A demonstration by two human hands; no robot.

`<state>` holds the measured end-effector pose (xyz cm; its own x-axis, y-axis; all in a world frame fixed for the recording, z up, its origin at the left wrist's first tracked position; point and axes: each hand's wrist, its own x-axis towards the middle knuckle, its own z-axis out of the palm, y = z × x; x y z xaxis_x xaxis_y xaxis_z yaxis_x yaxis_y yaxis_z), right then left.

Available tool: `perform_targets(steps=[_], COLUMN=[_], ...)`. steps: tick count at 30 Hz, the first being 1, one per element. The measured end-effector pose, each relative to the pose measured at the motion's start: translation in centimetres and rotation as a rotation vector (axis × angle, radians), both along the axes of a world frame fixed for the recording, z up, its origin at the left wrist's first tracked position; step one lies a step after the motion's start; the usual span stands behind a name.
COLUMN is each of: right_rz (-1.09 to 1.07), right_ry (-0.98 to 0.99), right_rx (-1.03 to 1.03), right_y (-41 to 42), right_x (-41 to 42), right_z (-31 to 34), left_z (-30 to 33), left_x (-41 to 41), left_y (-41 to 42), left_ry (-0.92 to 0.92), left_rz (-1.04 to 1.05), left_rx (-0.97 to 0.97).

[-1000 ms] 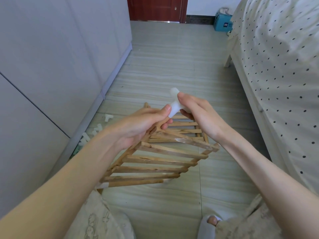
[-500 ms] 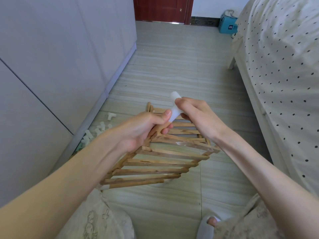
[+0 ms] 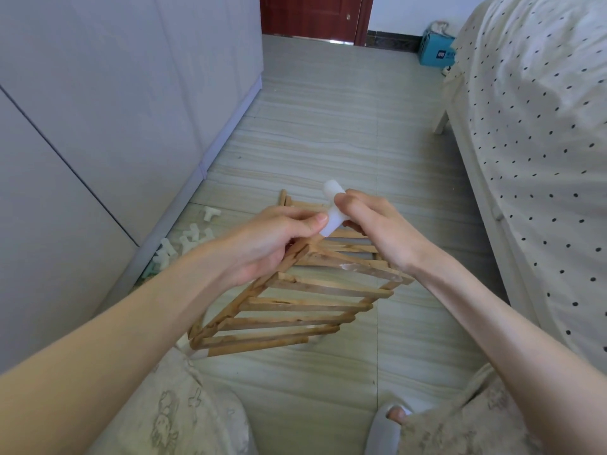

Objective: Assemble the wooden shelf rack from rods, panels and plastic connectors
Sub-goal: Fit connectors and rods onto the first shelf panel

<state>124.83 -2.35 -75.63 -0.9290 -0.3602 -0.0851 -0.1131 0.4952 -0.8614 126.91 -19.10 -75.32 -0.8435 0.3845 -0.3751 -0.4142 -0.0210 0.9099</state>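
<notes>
A slatted wooden panel (image 3: 295, 307) is held tilted above the floor, its near corner low by my knee. My left hand (image 3: 272, 241) grips the panel's upper left corner, thumb against a white plastic connector (image 3: 331, 215). My right hand (image 3: 374, 224) pinches that connector at the same corner; its top end sticks up past my fingers. A second slatted panel (image 3: 348, 244) lies on the floor behind, partly hidden by my hands.
Several loose white connectors (image 3: 190, 238) lie on the floor by the grey cabinet (image 3: 98, 126) at left. A bed with a dotted cover (image 3: 542, 142) runs along the right. My knees and a slipper (image 3: 384, 425) are at the bottom; tiled floor stretches ahead to a red door.
Both hands and the panel corner have stayed together with the connector between them; the view has shifted slightly, and the connector sits a little lower against the corner.
</notes>
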Motion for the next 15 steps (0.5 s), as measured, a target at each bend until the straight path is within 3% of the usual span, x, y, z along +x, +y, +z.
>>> perform_targets(steps=[1,3,5,7,12,15], right_rz=[-0.010,-0.085,-0.165,-0.171,-0.069,-0.072], right_ry=[0.001,0.015,0.014,0.001,-0.111,-0.189], right_rx=[-0.013,-0.056,-0.091,-0.103,-0.065,-0.036], right_y=[0.2,0.8,1.7,2.6,3.8,3.5], right_x=[-0.1,-0.5,-1.0,-1.4,-2.1,-2.5], right_z=[0.0,0.2,0.4,0.8,1.8,1.9], left_z=[-0.1,-0.5,-1.5,-2.3,-3.4,-3.9], left_x=[0.1,0.4,0.6,0.6,0.4,0.6], left_y=[-0.1,-0.2,-0.3,-0.2,0.1,0.6], left_ry=[0.020,0.134,0.386,0.567,0.518,0.578], left_rz=[-0.030,-0.127,-0.247,-0.274,-0.324,-0.263], left_rx=[-0.039,-0.317,-0.663,-0.806,-0.692,-0.613])
